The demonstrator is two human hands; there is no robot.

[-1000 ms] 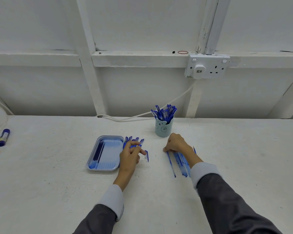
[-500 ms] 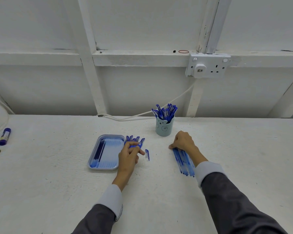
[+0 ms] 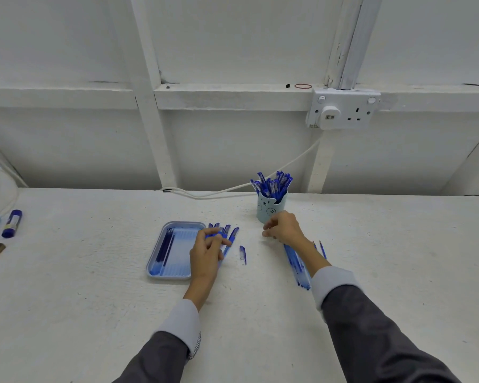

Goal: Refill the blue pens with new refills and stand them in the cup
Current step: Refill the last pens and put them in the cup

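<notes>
Seems well along: cup [image 3: 271,210] near back edge of counter [image 3: 94,313], crammed full. Left to do: blue pens [image 3: 233,234] mid-counter beside tray [image 3: 154,262], left hand [image 3: 206,251] pinching one; right hand [image 3: 284,229] curled, contents unclear.

A strip of table [image 3: 260,288] is left open between the left hand [image 3: 206,254] and the loose pens [image 3: 293,261], broken by a stray cap [image 3: 242,254]. The cup [image 3: 271,210] is packed with standing pens [image 3: 271,185] and fronted by the right hand [image 3: 284,230].

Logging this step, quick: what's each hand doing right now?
Left hand: grips a blue pen.
Right hand: fingers curled by the cup; whether it holds anything cannot be told.
</notes>
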